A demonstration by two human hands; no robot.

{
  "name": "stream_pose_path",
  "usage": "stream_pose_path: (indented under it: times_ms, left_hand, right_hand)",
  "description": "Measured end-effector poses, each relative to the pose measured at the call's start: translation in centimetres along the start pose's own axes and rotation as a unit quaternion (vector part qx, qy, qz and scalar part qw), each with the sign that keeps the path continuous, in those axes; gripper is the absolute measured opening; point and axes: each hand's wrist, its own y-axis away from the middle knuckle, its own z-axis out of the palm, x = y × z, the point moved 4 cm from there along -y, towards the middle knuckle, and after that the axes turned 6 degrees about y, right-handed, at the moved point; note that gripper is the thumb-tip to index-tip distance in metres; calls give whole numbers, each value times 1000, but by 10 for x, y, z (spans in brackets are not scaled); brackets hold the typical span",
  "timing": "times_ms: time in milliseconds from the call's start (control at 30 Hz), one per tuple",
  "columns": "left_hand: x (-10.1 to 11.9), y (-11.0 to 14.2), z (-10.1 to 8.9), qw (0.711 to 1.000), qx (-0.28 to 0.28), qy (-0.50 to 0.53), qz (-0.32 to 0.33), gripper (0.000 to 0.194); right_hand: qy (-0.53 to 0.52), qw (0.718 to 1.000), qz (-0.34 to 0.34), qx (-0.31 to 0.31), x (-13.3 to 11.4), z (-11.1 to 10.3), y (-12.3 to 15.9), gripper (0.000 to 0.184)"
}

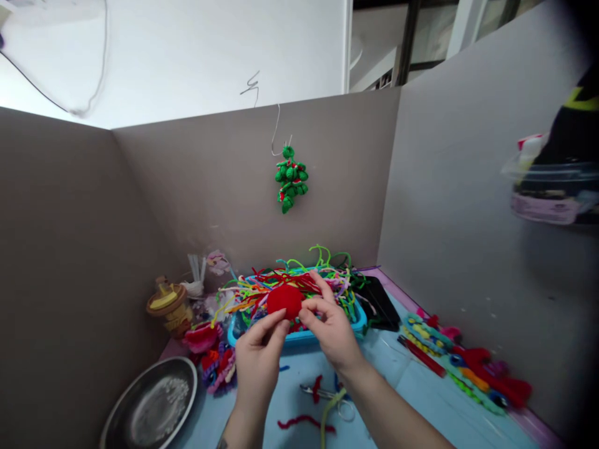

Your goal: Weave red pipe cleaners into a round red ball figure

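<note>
Between my two hands a round, flat red fuzzy disc (284, 300) is held up in front of the basket. My left hand (262, 349) pinches its lower edge between thumb and finger. At the disc's right edge, my right hand (330, 327) pinches with thumb and index finger, another finger stretched upward. Below my hands, on the blue table surface (253, 411), lie a pair of scissors (322, 393), a short dark red pipe cleaner (304, 423) and a pale yellow-green pipe cleaner (330, 411).
A blue basket (297, 338) heaped with colourful pipe cleaners stands behind my hands. To the left are a metal pan (156, 402) and a brown-and-yellow pot (173, 308). Fuzzy coloured pieces (491, 377) and a red pen (423, 357) lie right. A green ornament (291, 178) hangs on the grey partition (210, 187).
</note>
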Motion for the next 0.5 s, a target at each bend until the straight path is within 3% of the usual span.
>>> stream_pose_path:
  times_ms: [167, 367, 500]
  left_hand:
    - [-3, -2, -4, 1000, 26, -1, -17, 24]
    - [-3, 0, 1, 1000, -1, -4, -6, 23]
    - [-5, 1, 5, 998, -18, 40, -37, 31]
  right_hand:
    - [10, 1000, -1, 8, 1, -3, -2, 19]
    - [21, 1000, 9, -13, 3, 0, -3, 17]
    - [16, 999, 22, -22, 4, 2, -3, 22]
